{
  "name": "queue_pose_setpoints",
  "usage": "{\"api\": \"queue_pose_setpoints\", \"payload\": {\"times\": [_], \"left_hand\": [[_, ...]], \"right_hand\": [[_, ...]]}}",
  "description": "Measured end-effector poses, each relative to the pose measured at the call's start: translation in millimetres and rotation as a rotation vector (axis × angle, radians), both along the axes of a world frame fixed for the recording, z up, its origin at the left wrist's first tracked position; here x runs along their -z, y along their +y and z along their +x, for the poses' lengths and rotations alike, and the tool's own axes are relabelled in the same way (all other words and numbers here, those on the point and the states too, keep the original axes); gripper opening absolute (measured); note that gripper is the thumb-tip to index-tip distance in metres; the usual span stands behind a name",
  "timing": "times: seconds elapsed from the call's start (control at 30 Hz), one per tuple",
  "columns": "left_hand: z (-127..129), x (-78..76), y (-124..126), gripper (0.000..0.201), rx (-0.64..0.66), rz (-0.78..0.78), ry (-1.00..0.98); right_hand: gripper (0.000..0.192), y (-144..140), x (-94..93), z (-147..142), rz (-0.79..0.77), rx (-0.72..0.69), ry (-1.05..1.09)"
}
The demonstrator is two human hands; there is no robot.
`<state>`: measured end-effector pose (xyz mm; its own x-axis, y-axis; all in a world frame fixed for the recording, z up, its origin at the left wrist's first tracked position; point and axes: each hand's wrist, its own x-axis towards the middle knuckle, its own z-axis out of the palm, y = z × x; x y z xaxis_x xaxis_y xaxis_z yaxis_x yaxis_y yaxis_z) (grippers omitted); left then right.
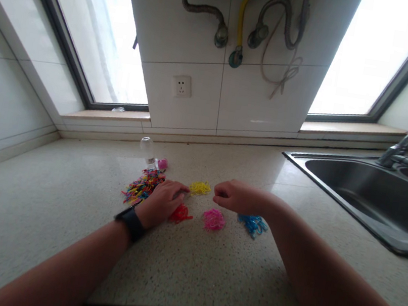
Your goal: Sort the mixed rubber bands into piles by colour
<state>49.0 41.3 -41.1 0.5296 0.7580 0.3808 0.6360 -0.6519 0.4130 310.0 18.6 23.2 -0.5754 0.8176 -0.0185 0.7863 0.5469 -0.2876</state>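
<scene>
My left hand, with a dark watch on its wrist, lies at the right edge of a mixed-colour pile of small rubber bands. Its fingers stretch to the right, thumb apart from them, above a red pile. My right hand is curled closed, fingertips pointing left; whatever it pinches, if anything, is too small to make out. Just left of it sits a yellow pile. Nearer to me are a pink pile and a blue pile, the latter partly hidden by my right wrist.
Behind the mixed pile, a clear plastic bottle stands beside a small pink object. A steel sink with a faucet is set into the speckled counter at right. A tiled wall with a socket rises behind.
</scene>
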Motion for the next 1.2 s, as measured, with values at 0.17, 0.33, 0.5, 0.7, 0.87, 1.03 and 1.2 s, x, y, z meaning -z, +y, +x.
{"api": "queue_pose_setpoints", "payload": {"times": [0.17, 0.33, 0.5, 0.7, 0.87, 1.03, 1.2], "left_hand": [[0.4, -3.5, -2.6, 0.027, 0.004, -0.009, 0.007], [1.2, -9.6, -5.9, 0.026, 0.006, -0.004, -0.058], [1.0, -13.6, -9.1, 0.025, 0.054, -0.004, -0.119], [2.1, -13.7, -12.0, 0.024, 0.136, -0.051, -0.141], [3.0, -8.9, -9.5, 0.027, 0.090, -0.195, -0.204], [4.5, -7.5, -7.7, 0.027, 0.058, -0.293, -0.245], [5.5, -8.8, -8.3, 0.027, 0.054, -0.301, -0.252]], "right_hand": [[0.024, 7.0, 2.1, 8.5, 0.182, 0.087, -0.009], [0.024, 21.2, 13.5, 25.4, 0.216, 0.182, 0.061], [0.030, 43.9, 34.2, 52.9, 0.285, 0.315, 0.205], [0.049, 69.4, 57.9, 80.3, 0.035, 0.454, 0.387], [0.054, 71.7, 60.0, 83.2, -0.025, 0.510, 0.509], [0.055, 74.0, 63.3, 84.7, -0.025, 0.499, 0.482], [0.056, 74.9, 62.9, 83.4, -0.005, 0.480, 0.437]]}}
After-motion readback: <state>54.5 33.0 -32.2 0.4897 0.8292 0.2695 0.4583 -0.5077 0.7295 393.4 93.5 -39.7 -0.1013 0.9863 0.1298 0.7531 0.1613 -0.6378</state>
